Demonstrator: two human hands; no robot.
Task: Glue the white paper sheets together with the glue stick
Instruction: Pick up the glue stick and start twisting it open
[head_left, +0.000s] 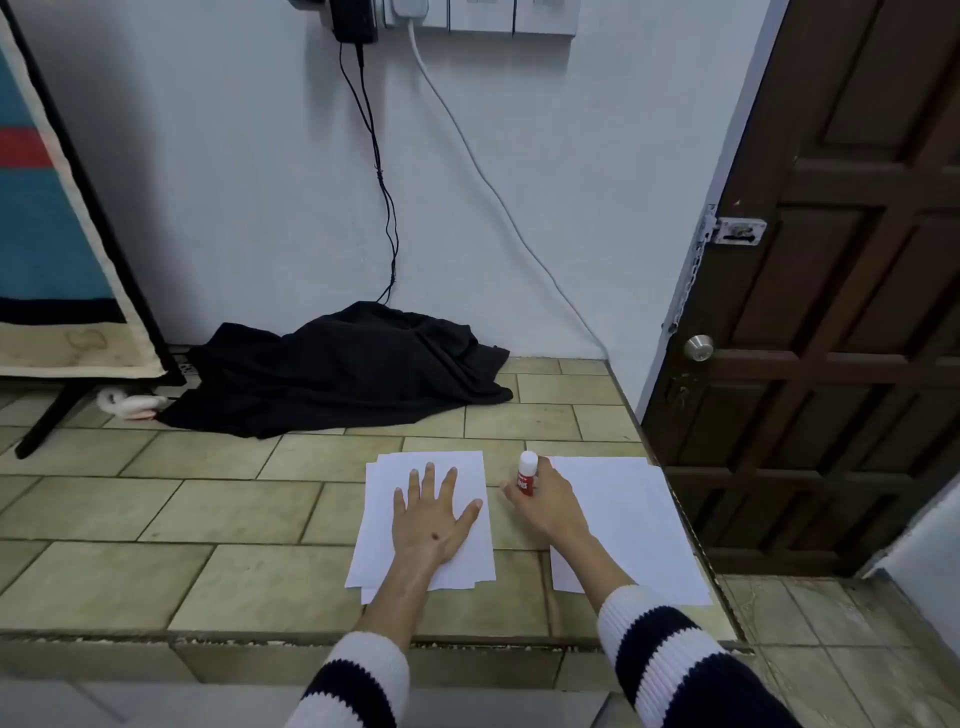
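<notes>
The small red glue stick with a white cap (526, 474) stands upright on the greenish tiled floor (208, 499), in the gap between two lots of white paper. The right hand (545, 503) wraps around its red barrel, fingers curled closed on it, cap still on. Just left of the glue stick lies a loose stack of white paper sheets (467, 561), their edges slightly fanned; the left hand (434, 519) presses flat on top, fingers spread open. Just right of the glue stick lies another white paper sheet (639, 530), partly under the right forearm. Well beyond the glue stick, a crumpled black cloth (343, 369) sits against the pale wall (234, 182).
</notes>
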